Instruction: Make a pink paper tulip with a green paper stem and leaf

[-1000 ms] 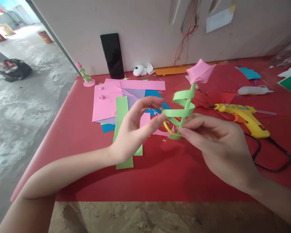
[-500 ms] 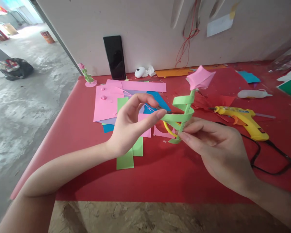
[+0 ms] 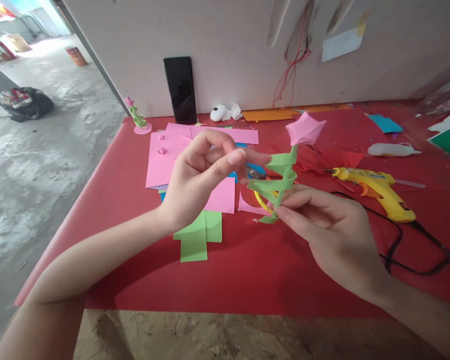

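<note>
A paper flower (image 3: pixel 306 129) with a pink star-shaped bloom stands nearly upright in front of me. Its green stem is pinched low down between the thumb and fingers of my right hand (image 3: pixel 332 225). A green paper strip (image 3: pixel 272 185) zigzags in loops down the stem. My left hand (image 3: pixel 196 182) is open at the left of these loops, its thumb apart and some fingertips blurred. One of those fingertips reaches the upper loop; whether it touches, I cannot tell. Behind the flower lie yellow-handled scissors (image 3: pixel 261 201), partly hidden.
Pink paper sheets (image 3: pixel 157 170) and green strips (image 3: pixel 193 245) lie on the red tabletop (image 3: pixel 134 280). A yellow glue gun (image 3: pixel 375 187) with a black cord is at right, near a white bottle (image 3: pixel 393 149). A phone (image 3: pixel 180 90) leans on the wall; a finished-looking small paper flower (image 3: pixel 137 117) stands at left.
My left thumb has come away from the green loop and drawn back left, with the fingers now spreading towards the upper loop. The flower has dipped slightly left, still in my right hand.
</note>
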`<state>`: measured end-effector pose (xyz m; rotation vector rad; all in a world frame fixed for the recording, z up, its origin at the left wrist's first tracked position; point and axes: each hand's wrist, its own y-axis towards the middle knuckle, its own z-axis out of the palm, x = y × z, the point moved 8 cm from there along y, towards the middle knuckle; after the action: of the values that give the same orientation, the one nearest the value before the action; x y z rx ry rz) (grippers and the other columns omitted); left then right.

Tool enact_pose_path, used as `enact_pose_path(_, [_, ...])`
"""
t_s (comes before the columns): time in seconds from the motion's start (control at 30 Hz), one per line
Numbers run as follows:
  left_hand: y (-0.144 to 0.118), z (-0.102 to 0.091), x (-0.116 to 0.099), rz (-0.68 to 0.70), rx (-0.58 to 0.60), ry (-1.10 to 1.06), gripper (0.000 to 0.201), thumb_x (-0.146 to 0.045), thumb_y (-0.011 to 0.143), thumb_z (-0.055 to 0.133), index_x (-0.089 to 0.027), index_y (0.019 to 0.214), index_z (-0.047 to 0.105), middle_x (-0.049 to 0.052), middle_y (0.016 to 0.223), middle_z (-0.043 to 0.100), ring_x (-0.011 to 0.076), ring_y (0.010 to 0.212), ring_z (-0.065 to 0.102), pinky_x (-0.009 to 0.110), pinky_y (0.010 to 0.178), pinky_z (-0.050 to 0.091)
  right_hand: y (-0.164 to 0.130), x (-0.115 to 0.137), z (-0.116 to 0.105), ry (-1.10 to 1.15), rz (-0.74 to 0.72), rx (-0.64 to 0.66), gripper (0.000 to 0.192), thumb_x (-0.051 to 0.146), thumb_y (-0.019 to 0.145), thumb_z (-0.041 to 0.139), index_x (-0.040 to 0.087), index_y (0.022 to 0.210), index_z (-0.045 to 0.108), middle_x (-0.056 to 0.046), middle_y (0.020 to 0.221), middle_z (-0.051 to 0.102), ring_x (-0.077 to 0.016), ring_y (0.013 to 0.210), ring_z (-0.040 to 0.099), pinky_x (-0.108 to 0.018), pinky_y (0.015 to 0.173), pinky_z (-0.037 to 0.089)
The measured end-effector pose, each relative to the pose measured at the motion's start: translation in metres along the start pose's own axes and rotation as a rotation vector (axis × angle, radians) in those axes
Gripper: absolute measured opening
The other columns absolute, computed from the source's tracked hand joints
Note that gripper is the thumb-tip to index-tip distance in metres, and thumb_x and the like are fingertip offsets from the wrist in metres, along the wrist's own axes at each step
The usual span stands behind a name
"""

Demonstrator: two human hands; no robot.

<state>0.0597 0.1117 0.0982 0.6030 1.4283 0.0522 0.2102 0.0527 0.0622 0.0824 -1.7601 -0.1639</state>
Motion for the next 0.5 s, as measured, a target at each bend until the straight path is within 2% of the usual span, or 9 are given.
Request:
enact_pose_path(0.07, [-0.002, 0.002, -0.003, 0.019, 0.027, 0.027, 0.026, -0.045, 0.083, 0.059, -0.023, 0.075, 0.049, -0.006, 0.061, 0.057, 0.0091, 0.053, 0.056, 0.028, 0.059, 0.05, -0.001, 0.002, 0.001, -0.013, -0.008, 0.005, 0.013, 0.022, 0.075, 0.065, 0.019, 0.063, 0.059, 0.001, 0.064, 0.056, -0.0097, 0.062, 0.05, -0.023, 0.055, 0.04])
enact_pose_path(0.13, [-0.002, 0.001, -0.01, 0.094, 0.038, 0.097, 0.024, -0.042, 0.084, 0.06, -0.023, 0.075, 0.05, -0.005, 0.061, 0.055, 0.0096, 0.055, 0.056, 0.028, 0.061, 0.05, -0.003, 0.004, 0.002, -0.038, -0.027, 0.008, 0.014, 0.021, 0.074, 0.065, 0.02, 0.062, 0.058, 0.002, 0.062, 0.055, -0.0095, 0.061, 0.049, -0.023, 0.055, 0.039])
enact_pose_path(0.2, [0.0, 0.0, -0.02, 0.222, 0.073, 0.204, 0.02, -0.038, 0.081, 0.065, -0.023, 0.076, 0.053, -0.003, 0.069, 0.057, 0.0104, 0.058, 0.056, 0.03, 0.063, 0.05, -0.003, 0.007, 0.002, -0.065, -0.05, 0.007, 0.014, 0.021, 0.073, 0.065, 0.02, 0.061, 0.058, 0.003, 0.061, 0.054, -0.0092, 0.06, 0.048, -0.023, 0.054, 0.039])
enact_pose_path(0.27, [0.003, 0.004, -0.028, 0.375, 0.167, 0.335, 0.016, -0.032, 0.076, 0.07, -0.022, 0.079, 0.058, -0.001, 0.074, 0.058, 0.0109, 0.06, 0.054, 0.032, 0.064, 0.05, -0.004, 0.008, 0.003, -0.08, -0.067, 0.013, 0.014, 0.021, 0.073, 0.064, 0.02, 0.061, 0.057, 0.003, 0.061, 0.054, -0.0093, 0.06, 0.049, -0.023, 0.054, 0.04])
enact_pose_path(0.33, [0.004, 0.009, -0.032, 0.51, 0.268, 0.488, 0.01, -0.024, 0.075, 0.071, -0.022, 0.081, 0.063, 0.0, 0.071, 0.056, 0.0114, 0.059, 0.051, 0.032, 0.062, 0.048, -0.004, 0.009, 0.004, -0.078, -0.083, 0.019, 0.014, 0.021, 0.074, 0.064, 0.021, 0.062, 0.057, 0.003, 0.061, 0.054, -0.0092, 0.06, 0.049, -0.022, 0.054, 0.04])
enact_pose_path(0.37, [0.004, 0.01, -0.033, 0.556, 0.282, 0.57, 0.006, -0.021, 0.075, 0.07, -0.023, 0.079, 0.066, 0.0, 0.068, 0.054, 0.0117, 0.059, 0.05, 0.032, 0.062, 0.047, -0.004, 0.009, 0.005, -0.076, -0.089, 0.022, 0.014, 0.021, 0.074, 0.064, 0.021, 0.062, 0.057, 0.003, 0.061, 0.054, -0.0092, 0.06, 0.049, -0.022, 0.053, 0.04])
enact_pose_path(0.43, [0.004, 0.01, -0.035, 0.614, 0.253, 0.673, 0.007, -0.018, 0.076, 0.068, -0.025, 0.074, 0.07, -0.001, 0.062, 0.051, 0.0117, 0.057, 0.047, 0.032, 0.062, 0.046, -0.005, 0.01, 0.005, -0.073, -0.096, 0.026, 0.014, 0.02, 0.074, 0.064, 0.021, 0.062, 0.057, 0.003, 0.061, 0.054, -0.0088, 0.059, 0.049, -0.021, 0.053, 0.04])
enact_pose_path(0.5, [0.005, 0.003, -0.036, 0.598, 0.157, 0.638, 0.011, -0.02, 0.077, 0.067, -0.027, 0.071, 0.072, -0.001, 0.062, 0.051, 0.0118, 0.057, 0.049, 0.032, 0.061, 0.046, -0.005, 0.011, 0.005, -0.069, -0.1, 0.02, 0.014, 0.019, 0.074, 0.063, 0.021, 0.061, 0.057, 0.003, 0.061, 0.054, -0.0084, 0.059, 0.049, -0.021, 0.053, 0.04])
